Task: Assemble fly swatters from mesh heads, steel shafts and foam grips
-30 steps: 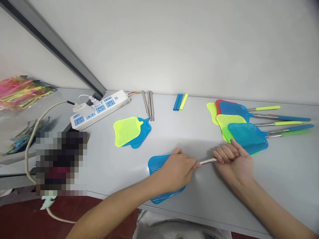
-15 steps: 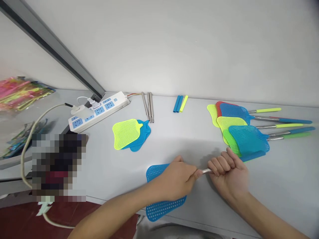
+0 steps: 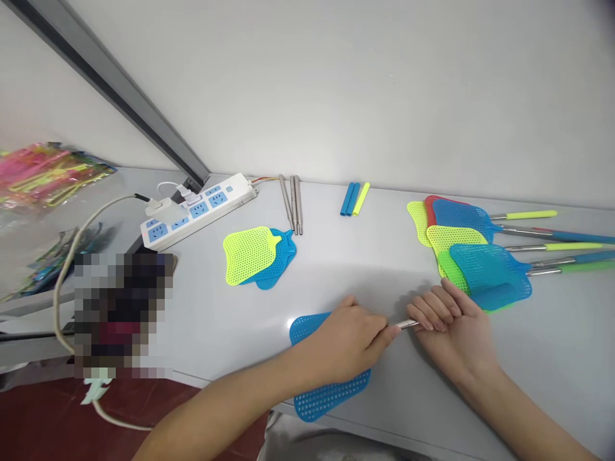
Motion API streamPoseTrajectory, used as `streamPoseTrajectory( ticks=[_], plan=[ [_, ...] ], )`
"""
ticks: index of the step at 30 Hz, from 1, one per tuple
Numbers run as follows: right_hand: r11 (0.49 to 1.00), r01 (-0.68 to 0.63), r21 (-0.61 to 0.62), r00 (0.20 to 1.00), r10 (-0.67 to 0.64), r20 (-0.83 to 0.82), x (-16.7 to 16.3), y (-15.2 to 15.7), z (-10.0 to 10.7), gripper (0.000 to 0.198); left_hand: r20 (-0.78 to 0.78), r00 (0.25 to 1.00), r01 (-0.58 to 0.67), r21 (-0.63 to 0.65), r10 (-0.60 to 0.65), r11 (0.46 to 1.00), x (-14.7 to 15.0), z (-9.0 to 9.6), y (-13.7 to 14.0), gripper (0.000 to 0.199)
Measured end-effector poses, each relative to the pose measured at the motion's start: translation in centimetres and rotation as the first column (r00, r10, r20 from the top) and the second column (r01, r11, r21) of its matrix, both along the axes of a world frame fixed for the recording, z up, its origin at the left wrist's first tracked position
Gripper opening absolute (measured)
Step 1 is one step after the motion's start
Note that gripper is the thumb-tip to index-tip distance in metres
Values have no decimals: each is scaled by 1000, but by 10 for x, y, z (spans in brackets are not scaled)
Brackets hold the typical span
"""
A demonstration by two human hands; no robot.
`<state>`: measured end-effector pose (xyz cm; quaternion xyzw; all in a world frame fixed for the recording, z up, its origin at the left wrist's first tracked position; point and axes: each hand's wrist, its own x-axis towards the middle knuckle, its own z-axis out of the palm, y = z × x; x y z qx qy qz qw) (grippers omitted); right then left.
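My left hand [image 3: 353, 339] is closed around the neck of a blue fly swatter [image 3: 331, 396], whose perforated head shows on both sides of my wrist. A short stretch of its metal rod [image 3: 408, 324] is bare between my two hands. My right hand [image 3: 454, 330] has its fingers curled round the rod's other end, palm side up; whatever grip is inside that fist is hidden. Just beyond the right hand lies a pile of fly swatters with metal rods, among them a teal-blue one [image 3: 490, 272] on top and a yellow one [image 3: 456, 238].
Loose yellow [image 3: 250, 253] and blue swatter heads [image 3: 276, 272] lie at left centre. Behind them are metal rods [image 3: 296, 205]; blue [image 3: 350, 198] and yellow tubes [image 3: 361, 199] lie farther right. A power strip [image 3: 202, 214] with cables and bagged items [image 3: 48, 176] are at left.
The view has shifted slightly, so the table things appear a little farther right. Both hands keep their hold on the fly swatter, with slightly more bare rod showing between them.
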<state>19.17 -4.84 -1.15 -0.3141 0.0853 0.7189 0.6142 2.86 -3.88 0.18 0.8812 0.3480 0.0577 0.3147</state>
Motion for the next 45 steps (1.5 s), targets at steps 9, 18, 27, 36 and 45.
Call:
streamPoseTrajectory(
  ticks=[9,18,27,36,45],
  plan=[
    [997,4,83,1000,-4,-1,7,5,-2,38,-18,1000,-7,47,8,999,-5,-1,5,34],
    [999,0,50,1000,-1,21,14,11,0,33,-6,1000,25,36,-25,999,-2,-3,5,31],
    [999,43,31,997,-45,59,25,18,0,36,-36,999,31,67,-29,997,-2,-4,4,33],
    [995,100,19,991,-102,87,22,12,-1,39,-93,994,66,162,-51,985,4,-11,-1,32],
    [985,172,30,972,-174,159,14,7,-1,42,-79,996,56,217,-40,975,4,-18,-2,33]
  ],
)
